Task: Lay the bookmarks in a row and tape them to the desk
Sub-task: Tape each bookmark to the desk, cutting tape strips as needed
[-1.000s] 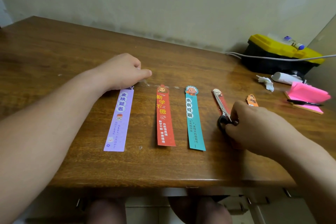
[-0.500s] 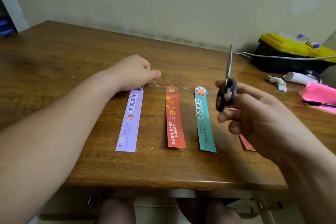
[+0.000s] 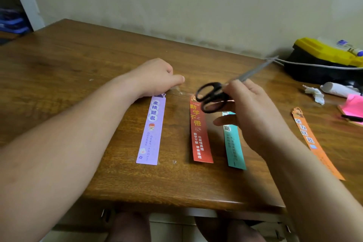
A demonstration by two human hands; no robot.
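Hazard summary. Right hand [image 3: 253,112] is clamped on the black-handled steel scissors [image 3: 214,96] at centre frame, above the row, blades together and pointing to the upper right. Left hand [image 3: 155,76], fingers curled, rests on the top of the purple paper bookmark [image 3: 152,131], thumb extended toward the clear tape strip [image 3: 180,91] (whether it grips anything underneath cannot be told). Red paper bookmark [image 3: 199,135], teal paper bookmark [image 3: 234,149] and orange paper bookmark [image 3: 314,143] lie rightward on the brown wooden desk [image 3: 78,61]. Probable faults: the descending blades nick a bookmark top, or the tape lifts and drags the purple bookmark askew if thumb pressure lapses.
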